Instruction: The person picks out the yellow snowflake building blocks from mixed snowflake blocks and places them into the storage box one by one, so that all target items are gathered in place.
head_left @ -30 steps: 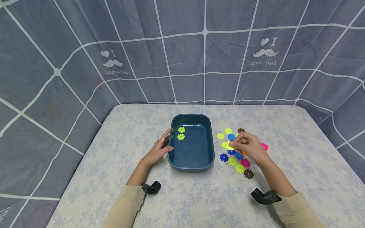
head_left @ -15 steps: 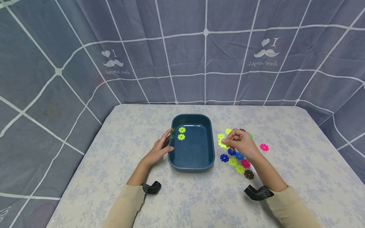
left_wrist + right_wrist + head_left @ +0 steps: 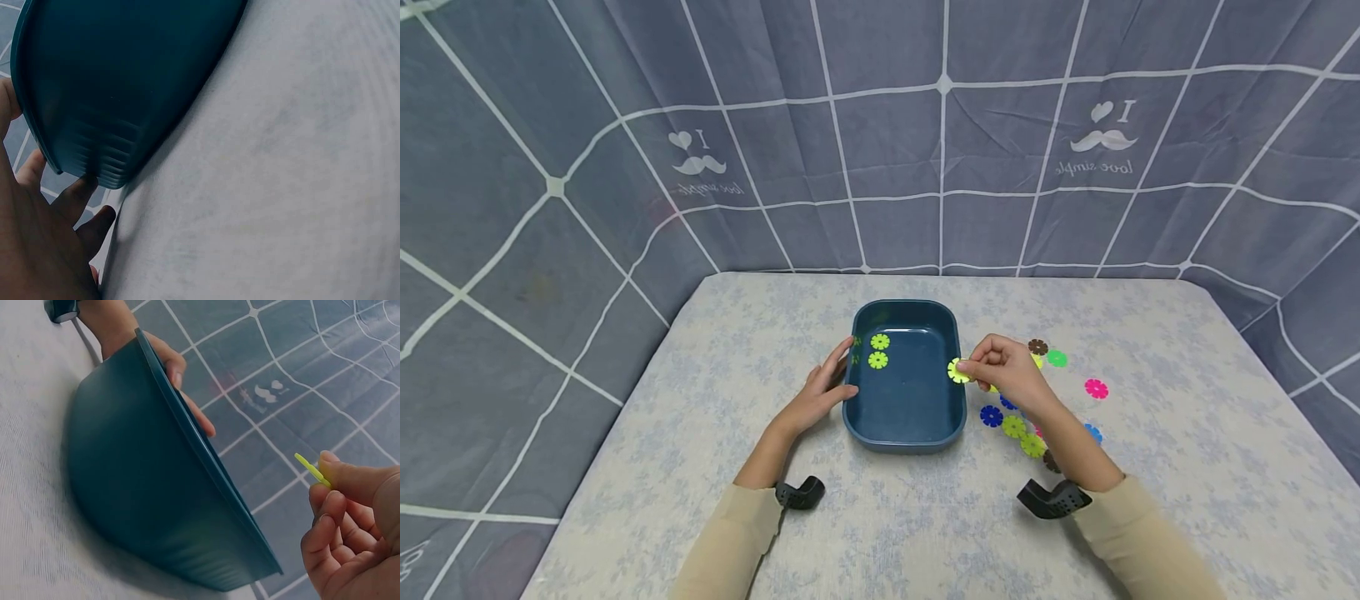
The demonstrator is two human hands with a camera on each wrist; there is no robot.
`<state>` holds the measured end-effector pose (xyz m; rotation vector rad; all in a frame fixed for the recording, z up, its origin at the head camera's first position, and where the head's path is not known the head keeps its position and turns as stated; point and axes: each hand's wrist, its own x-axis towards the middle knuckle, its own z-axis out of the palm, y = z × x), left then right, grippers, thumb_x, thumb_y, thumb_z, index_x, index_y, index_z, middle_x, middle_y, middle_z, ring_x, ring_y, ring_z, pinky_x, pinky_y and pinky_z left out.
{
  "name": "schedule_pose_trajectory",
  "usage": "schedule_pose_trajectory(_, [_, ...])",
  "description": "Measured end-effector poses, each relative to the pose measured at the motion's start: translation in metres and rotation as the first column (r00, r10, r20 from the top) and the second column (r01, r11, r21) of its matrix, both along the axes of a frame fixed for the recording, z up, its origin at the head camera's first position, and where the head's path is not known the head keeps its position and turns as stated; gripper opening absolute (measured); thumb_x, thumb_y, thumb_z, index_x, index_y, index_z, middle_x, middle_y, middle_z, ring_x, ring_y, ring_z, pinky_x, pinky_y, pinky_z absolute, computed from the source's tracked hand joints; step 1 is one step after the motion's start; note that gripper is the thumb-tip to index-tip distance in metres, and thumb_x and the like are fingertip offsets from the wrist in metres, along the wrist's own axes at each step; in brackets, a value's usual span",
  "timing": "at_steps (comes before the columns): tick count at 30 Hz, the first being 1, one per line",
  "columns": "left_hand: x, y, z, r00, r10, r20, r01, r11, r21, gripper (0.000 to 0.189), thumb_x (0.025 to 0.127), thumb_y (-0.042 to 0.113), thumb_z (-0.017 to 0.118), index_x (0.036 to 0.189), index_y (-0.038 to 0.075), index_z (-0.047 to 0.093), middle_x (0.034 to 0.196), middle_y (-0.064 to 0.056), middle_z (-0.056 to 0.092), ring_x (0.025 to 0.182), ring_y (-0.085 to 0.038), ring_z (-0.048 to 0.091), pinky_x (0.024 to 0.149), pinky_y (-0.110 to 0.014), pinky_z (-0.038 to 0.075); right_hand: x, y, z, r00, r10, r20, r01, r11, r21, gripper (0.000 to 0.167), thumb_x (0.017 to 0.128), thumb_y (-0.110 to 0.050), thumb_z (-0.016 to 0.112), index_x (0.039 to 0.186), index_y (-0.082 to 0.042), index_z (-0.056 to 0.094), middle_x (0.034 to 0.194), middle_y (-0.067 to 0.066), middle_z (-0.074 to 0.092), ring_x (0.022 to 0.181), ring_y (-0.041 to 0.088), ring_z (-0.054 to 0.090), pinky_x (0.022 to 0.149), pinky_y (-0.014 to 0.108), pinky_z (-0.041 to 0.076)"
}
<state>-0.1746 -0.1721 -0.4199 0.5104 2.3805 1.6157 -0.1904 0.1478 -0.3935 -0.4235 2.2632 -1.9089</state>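
Yellow disc (image 3: 958,372), one: notched edge, tilted, pinched between thumb and forefinger of your right hand (image 3: 1009,373); the other right fingers curl toward the palm. Its place: over the tub's right rim in the head view, while the right wrist view shows it apart from the rim, curtain visible between. Blue tub (image 3: 904,447), one: rounded corners, raised walls, long sides running away from you, open top. Within it, two yellow discs, one farther from you (image 3: 880,342) and one nearer (image 3: 877,360), sit by the left wall; you have the tub's floor showing from there across to the right wall. Your left hand (image 3: 817,398): fingers spread, fairly straight, resting on the tub's left side, thumb tip over the rim. To the tub's right, loose discs, partly hidden by your right hand and forearm: dark blue disc (image 3: 991,417), nearest the rim; green disc (image 3: 1057,358); pink disc (image 3: 1097,389), set apart; others crowded beneath your wrist, not countable. Two black wrist cameras, left (image 3: 801,493) and right (image 3: 1054,500), at your cuffs. Pale patterned tablecloth (image 3: 925,542), stretching between your forearms and back past the tub to the far edge; grey gridded curtain (image 3: 895,150) rising behind.
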Motion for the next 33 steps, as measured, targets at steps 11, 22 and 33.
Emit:
schedule_pose_trajectory(11, [0.000, 0.001, 0.001, 1.000, 0.000, 0.004, 0.000, 1.000, -0.011, 0.072, 0.098, 0.012, 0.050, 0.157, 0.007, 0.009, 0.158, -0.021, 0.018, 0.144, -0.038, 0.020, 0.112, -0.059, -0.010, -0.008, -0.022, -0.003, 1.000, -0.011, 0.028, 0.012, 1.000, -0.018, 0.019, 0.087, -0.008, 0.073, 0.085, 0.002, 0.058, 0.061, 0.004, 0.055, 0.057, 0.016, 0.050, 0.057, 0.032, 0.045])
schedule_pose_trajectory(22, [-0.001, 0.001, 0.003, 1.000, -0.013, -0.011, 0.013, 1.000, -0.007, 0.071, 0.096, 0.008, 0.046, 0.157, 0.005, 0.009, 0.159, -0.021, 0.016, 0.144, -0.038, 0.020, 0.111, -0.058, -0.013, -0.014, -0.046, -0.002, 0.998, -0.019, 0.058, 0.021, 0.999, -0.035, 0.017, 0.088, -0.008, 0.073, 0.086, 0.000, 0.058, 0.065, 0.012, 0.057, 0.057, 0.015, 0.050, 0.056, 0.024, 0.046])
schedule_pose_trajectory(33, [0.000, 0.000, 0.001, 1.000, 0.003, 0.006, -0.003, 1.000, -0.007, 0.072, 0.097, 0.011, 0.049, 0.157, 0.007, 0.010, 0.157, -0.023, 0.020, 0.145, -0.038, 0.020, 0.111, -0.058, -0.012, -0.018, -0.070, -0.006, 0.999, -0.037, 0.031, 0.038, 0.999, -0.033, 0.016, 0.089, -0.012, 0.072, 0.088, -0.002, 0.060, 0.073, 0.024, 0.061, 0.058, 0.017, 0.052, 0.059, 0.028, 0.048])
